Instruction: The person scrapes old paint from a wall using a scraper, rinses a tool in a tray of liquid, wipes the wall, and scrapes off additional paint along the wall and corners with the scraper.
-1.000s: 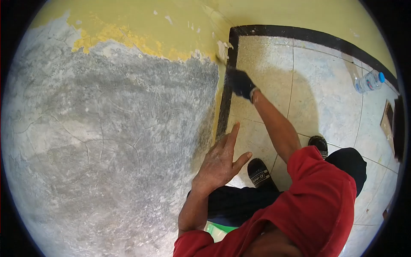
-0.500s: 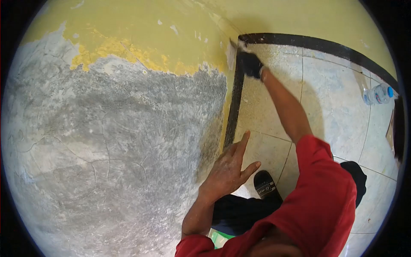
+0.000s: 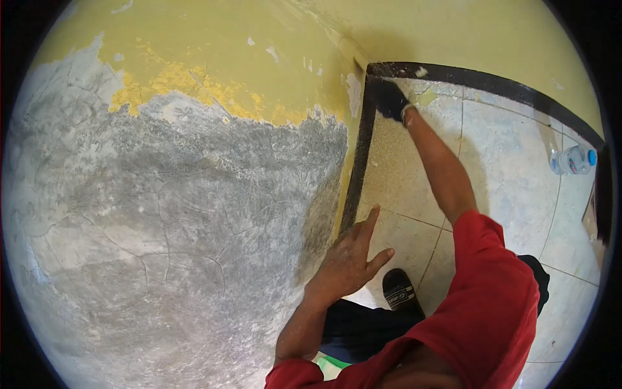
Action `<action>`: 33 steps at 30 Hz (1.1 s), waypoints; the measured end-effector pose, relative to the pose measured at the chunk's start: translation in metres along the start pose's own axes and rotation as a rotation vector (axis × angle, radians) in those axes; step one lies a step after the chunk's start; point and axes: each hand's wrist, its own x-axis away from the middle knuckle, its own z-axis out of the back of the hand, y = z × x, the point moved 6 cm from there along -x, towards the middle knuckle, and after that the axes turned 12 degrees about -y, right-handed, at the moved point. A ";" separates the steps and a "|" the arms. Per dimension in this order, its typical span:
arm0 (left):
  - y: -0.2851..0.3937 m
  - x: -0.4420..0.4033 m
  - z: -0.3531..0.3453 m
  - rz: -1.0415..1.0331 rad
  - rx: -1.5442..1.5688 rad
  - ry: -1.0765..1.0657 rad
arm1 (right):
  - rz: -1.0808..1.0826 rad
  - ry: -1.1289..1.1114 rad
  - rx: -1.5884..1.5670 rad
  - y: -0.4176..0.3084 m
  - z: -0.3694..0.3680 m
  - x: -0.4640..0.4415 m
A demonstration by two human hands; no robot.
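My right hand (image 3: 389, 100), in a dark glove, is closed at the far corner of the walls, low by the black skirting strip (image 3: 363, 149). From its far side the thin dark blade of a scraper (image 3: 358, 67) sticks out against the yellow paint; the handle is hidden in the glove. My left hand (image 3: 346, 262) is bare and holds nothing. Its fingers are stretched out and the thumb is spread, beside the lower wall; whether it touches the wall I cannot tell. The left wall (image 3: 181, 207) shows bare grey plaster with a ragged edge of yellow paint (image 3: 214, 45) above.
Pale floor tiles (image 3: 512, 168) lie to the right, with flakes and dust near the corner. A clear plastic bottle (image 3: 573, 160) with a blue cap is at the right wall. My foot in a black sandal (image 3: 398, 288) is below my left hand.
A pale flake now shows on the far skirting, with yellowish bits on the floor beside the glove. My right hand stays in the corner with the scraper; my left hand keeps its pose.
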 end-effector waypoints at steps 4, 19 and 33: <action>0.002 0.002 -0.004 -0.021 -0.060 -0.008 | -0.107 -0.076 0.103 -0.027 -0.063 0.082; 0.011 0.043 -0.014 -0.051 -0.053 0.101 | -0.003 -0.153 0.244 -0.067 -0.113 0.154; 0.010 0.041 -0.009 -0.119 -0.030 0.122 | -0.044 -0.071 0.498 -0.086 -0.096 0.139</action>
